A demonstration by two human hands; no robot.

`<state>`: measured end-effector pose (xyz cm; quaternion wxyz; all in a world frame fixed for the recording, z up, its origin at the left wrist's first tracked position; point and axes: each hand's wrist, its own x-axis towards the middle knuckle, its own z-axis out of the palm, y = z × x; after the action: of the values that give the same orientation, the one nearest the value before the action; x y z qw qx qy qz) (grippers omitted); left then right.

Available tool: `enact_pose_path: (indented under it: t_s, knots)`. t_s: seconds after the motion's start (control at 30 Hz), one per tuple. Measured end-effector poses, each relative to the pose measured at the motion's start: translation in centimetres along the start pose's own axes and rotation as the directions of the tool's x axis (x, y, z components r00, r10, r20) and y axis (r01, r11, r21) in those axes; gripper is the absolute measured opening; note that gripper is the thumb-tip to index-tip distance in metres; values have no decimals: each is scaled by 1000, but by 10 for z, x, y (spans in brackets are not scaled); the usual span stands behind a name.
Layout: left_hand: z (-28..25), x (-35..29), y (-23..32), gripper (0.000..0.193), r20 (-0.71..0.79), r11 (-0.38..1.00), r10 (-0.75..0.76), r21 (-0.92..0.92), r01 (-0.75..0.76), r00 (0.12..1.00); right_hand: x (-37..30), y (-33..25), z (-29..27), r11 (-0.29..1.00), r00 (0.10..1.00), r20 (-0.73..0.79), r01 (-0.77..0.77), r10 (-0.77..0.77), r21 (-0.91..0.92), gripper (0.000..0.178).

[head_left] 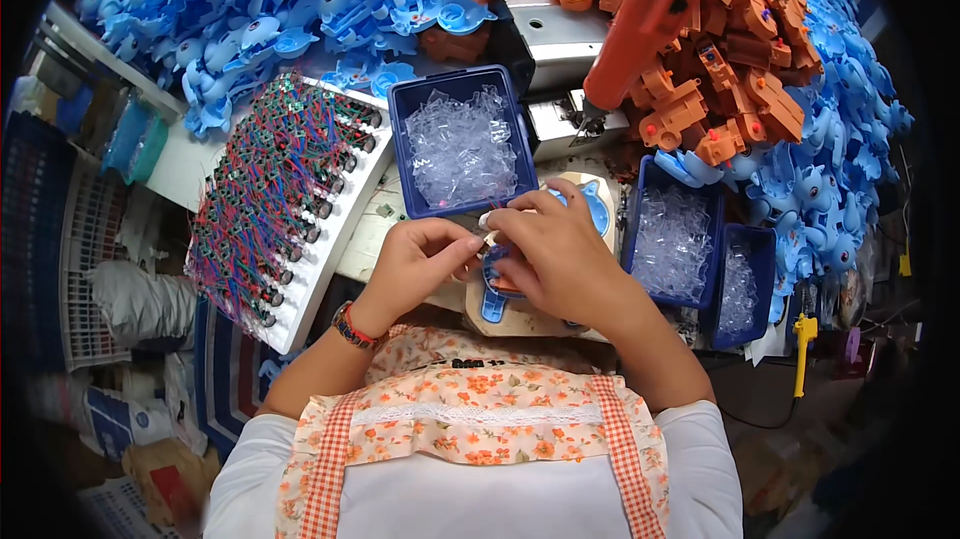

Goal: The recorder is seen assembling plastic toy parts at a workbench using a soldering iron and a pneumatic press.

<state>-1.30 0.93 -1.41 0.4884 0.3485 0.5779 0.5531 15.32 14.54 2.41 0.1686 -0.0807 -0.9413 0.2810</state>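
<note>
L hand (pixel 425 257) & R hand (pixel 562 247) angled inward, curled, close tog.; can't tell if gripping.

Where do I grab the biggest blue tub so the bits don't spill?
Probably the tub's rim, one hand at each near corner, coming from the person's side. The white tray sits close on its left and the metal block on its right. It's full of loose clear pieces, so keep it level.
</note>
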Motion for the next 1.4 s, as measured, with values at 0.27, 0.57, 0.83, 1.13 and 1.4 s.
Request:
enact_pose_path:
  t_s: [0.27, 0.57, 0.83, 1.13, 1.4]
  knots:
    - [8, -4, -8, 15, -8, 1000, -3, -3, 3, 1000, -5, 5, 0, 998, 999, -51, -7, 3, -65, 21]
    - [7, -8, -22, 12, 52, 974, 99, 199, -108, 994, -14, 3, 1, 984, 991, -79, 99, -111, -145, 11]
    - [5, -10, -12, 16, 63, 991, 27, 131, -35, 998, -15, 3, 5, 971, 979, -134, 126, -155, -202, 13]
    - [9, -11, -7, 16, 131, 994, -110, 3, 110, 985, -21, 4, 17, 945, 939, -252, 157, -232, -285, 14]
    - [0, -8, -9, 14, 142, 932, 71, 344, -117, 987, -19, 2, 8, 967, 974, -169, 111, -152, -229, 12]
